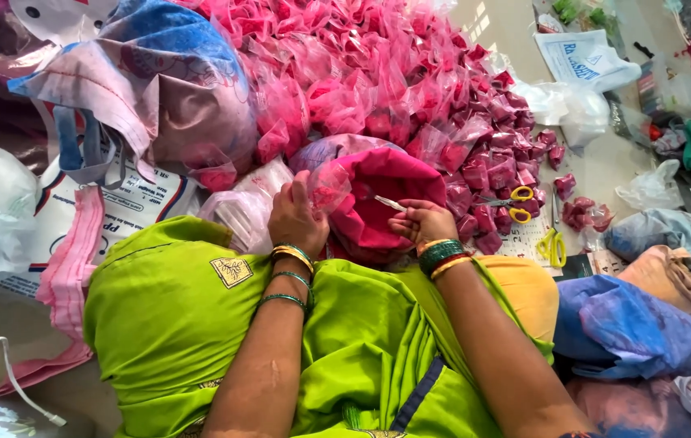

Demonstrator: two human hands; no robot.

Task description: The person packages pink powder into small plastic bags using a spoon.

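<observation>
Head view, only one going, so here goes. Left hand (297, 217) clamped on a small clear packet (331, 185) with pink stuff inside, thumb and fingers pinching its lower edge, packet sticking up toward 1 o'clock from the knuckles. Right hand (422, 221) at about 3 o'clock of the left one, fingertips pressed together around a thin white stick-like tool (390, 203), tip aimed at 10 o'clock toward the packet. Can't tell what the tool is, too small.

Packet looks featherlight, thin crinkly film, soft and squashy, probably slick between fingers. Guessing easy to crush or tear, so best grabbed by the gathered edge or neck, not the bulging middle. Sits dead centre of frame, just above a big pink bag (386, 203) resting on the lap.

Pose: both forearms coming up from 6 o'clock, wrists bent slightly in, bangles on both, hands close together but not touching. Green fabric (175, 316) across the lap underneath.

Around it: huge pile of pink packets (378, 73) from 12 to 2 o'clock, yellow-handled scissors (516, 203) at 3 o'clock of the right hand, a second yellow pair (553, 243) just below those, printed white sack (126, 203) at 9 o'clock, blue cloth (637, 324) at 4 o'clock.
</observation>
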